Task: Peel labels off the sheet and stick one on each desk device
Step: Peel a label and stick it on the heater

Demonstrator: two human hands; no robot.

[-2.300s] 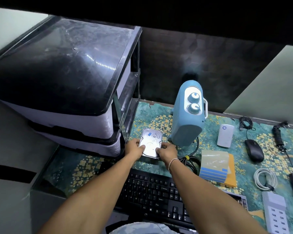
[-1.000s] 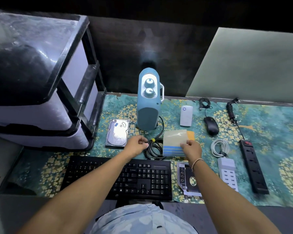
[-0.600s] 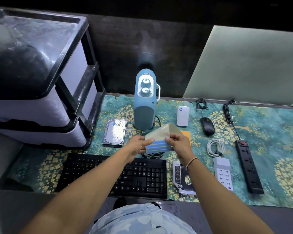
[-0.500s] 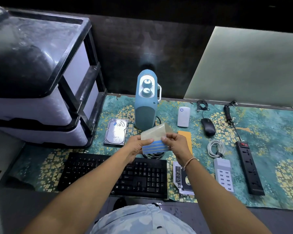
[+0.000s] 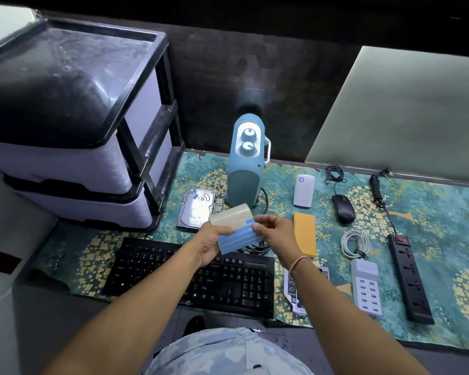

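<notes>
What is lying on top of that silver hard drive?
A small blue label sits near the far corner of the hard drive. The held label sheet covers its near right corner.

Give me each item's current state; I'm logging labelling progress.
Blue-striped label sheet: held up by both hands, one blue label partly peeled.
Left hand: grips the sheet.
Right hand: pinches the peeling label.
Silver hard drive: flat, blue label on it.
Blue two-knob heater: upright, no label visible.
Black mouse: no label visible.
</notes>
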